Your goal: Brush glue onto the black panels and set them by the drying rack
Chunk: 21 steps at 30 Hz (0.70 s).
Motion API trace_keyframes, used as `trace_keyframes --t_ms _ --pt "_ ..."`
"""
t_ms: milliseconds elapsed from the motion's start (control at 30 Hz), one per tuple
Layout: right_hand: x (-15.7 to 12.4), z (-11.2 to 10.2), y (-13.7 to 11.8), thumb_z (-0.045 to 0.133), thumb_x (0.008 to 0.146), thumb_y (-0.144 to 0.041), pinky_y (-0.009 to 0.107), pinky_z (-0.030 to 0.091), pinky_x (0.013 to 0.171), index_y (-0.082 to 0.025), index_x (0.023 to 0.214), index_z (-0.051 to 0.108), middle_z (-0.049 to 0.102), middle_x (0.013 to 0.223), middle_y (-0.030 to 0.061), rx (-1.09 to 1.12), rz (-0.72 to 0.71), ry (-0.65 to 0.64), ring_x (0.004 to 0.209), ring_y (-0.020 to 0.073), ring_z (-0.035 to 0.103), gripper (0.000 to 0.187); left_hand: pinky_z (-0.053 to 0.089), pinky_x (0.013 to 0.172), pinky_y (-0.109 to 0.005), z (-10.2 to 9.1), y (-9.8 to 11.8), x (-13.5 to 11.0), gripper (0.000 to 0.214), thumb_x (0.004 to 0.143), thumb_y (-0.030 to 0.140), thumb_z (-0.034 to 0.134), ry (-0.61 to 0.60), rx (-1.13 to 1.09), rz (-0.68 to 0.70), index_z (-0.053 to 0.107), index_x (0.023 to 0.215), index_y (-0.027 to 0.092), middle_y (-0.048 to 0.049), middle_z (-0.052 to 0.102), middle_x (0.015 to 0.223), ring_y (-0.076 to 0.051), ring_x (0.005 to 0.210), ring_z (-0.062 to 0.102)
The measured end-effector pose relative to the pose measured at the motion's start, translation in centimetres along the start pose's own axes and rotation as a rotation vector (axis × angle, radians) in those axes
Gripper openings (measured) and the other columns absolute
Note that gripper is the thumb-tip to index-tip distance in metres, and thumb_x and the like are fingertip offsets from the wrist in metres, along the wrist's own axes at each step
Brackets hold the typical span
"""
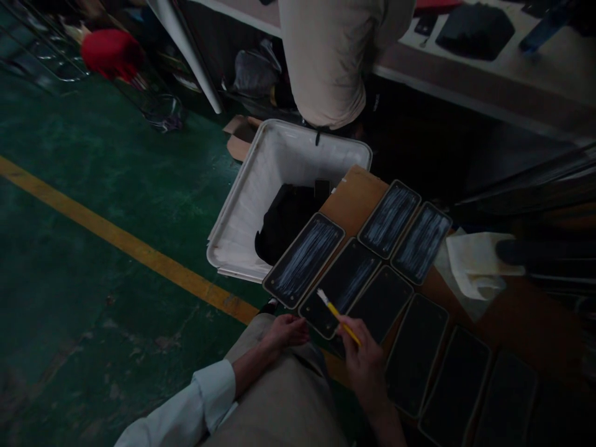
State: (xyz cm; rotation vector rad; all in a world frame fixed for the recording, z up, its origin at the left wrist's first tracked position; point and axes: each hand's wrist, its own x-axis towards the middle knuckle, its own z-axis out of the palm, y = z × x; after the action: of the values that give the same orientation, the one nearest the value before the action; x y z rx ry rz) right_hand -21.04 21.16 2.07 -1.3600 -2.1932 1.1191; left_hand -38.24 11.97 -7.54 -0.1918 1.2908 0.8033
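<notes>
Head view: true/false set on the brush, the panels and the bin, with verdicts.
1. The right hand holds a yellow-handled brush. True.
2. A white bin stands beside the brown board. True.
3. The bin is empty. False: a black bundle lies in it.
4. The brush's bristles are over the bin. False: they are over a dark panel.
5. Both hands hold the brush. False: the left hand is off it, by a panel's corner.

No readable text, labels or numbers anywhere.
</notes>
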Motion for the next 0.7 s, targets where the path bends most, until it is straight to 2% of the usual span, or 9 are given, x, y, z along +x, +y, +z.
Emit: trace_keyframes --t_ms 100,233,333,433,500,567,700 --pt "5.0 0.4 -0.7 0.043 0.099 -0.022 0.028 0.055 0.082 -0.024 0.118 0.059 0.068 0.106 0.0057 -0.051 -0.112 0.020 0.097 0.0172 0.067 0.025 0.056 0.062 -0.027 -1.9 0.7 -0.2 0.046 0.063 0.051 0.084 0.054 0.055 0.023 0.062 0.082 0.014 -0.0072 0.072 0.074 -0.019 0.066 0.070" --pt "10.5 1.7 -1.5 0.040 0.099 -0.018 0.029 0.052 0.084 -0.024 0.124 0.057 0.067 0.111 0.0075 -0.230 -0.245 0.027 0.099 0.0183 0.066 0.031 0.055 0.058 -0.026 -5.6 2.4 0.1 0.051 0.062 0.058 0.081 0.228 0.043 0.208 0.061 0.081 0.015 -0.0033 0.068 0.067 -0.016 0.061 0.068" --pt "14.0 2.7 -1.8 0.041 0.099 -0.018 0.028 0.051 0.080 -0.023 0.123 0.059 0.067 0.108 0.0073 -0.339 -0.274 0.071 0.095 0.0183 0.066 0.031 0.056 0.058 -0.026 -7.9 4.3 0.6 0.053 0.062 0.057 0.082 0.344 -0.012 0.356 0.061 0.087 0.015 -0.0012 0.067 0.072 -0.015 0.061 0.068" --pt "16.3 4.2 -1.9 0.042 0.098 -0.018 0.027 0.050 0.077 -0.023 0.122 0.060 0.068 0.110 0.0065 -0.416 -0.271 0.079 0.091 0.0177 0.067 0.030 0.056 0.057 -0.025 -8.9 5.9 1.0 0.047 0.065 0.052 0.081 0.348 -0.040 0.403 0.060 0.088 0.016 0.0002 0.068 0.076 -0.015 0.063 0.069" --pt "16.5 5.6 -2.1 0.043 0.098 -0.017 0.027 0.049 0.076 -0.023 0.121 0.060 0.068 0.110 0.0058 -0.438 -0.270 0.038 0.089 0.0174 0.066 0.029 0.055 0.058 -0.025 -8.9 6.6 1.2 0.042 0.067 0.049 0.080 0.313 -0.040 0.404 0.060 0.085 0.016 0.0001 0.068 0.074 -0.015 0.063 0.069" --pt "15.2 7.2 -2.5 0.044 0.098 -0.016 0.028 0.047 0.075 -0.023 0.121 0.060 0.068 0.107 0.0056 -0.449 -0.280 -0.033 0.087 0.0179 0.065 0.029 0.055 0.059 -0.025 -8.8 7.0 1.3 0.040 0.067 0.047 0.080 0.287 -0.043 0.399 0.060 0.082 0.015 -0.0004 0.068 0.070 -0.015 0.062 0.068" --pt "9.5 10.1 -3.9 0.043 0.097 -0.013 0.029 0.047 0.073 -0.022 0.121 0.059 0.069 0.100 0.0057 -0.380 -0.310 -0.189 0.084 0.0183 0.064 0.030 0.055 0.060 -0.025 -8.9 7.6 1.0 0.040 0.063 0.044 0.083 0.264 -0.070 0.377 0.061 0.080 0.015 -0.0008 0.069 0.069 -0.014 0.060 0.066"
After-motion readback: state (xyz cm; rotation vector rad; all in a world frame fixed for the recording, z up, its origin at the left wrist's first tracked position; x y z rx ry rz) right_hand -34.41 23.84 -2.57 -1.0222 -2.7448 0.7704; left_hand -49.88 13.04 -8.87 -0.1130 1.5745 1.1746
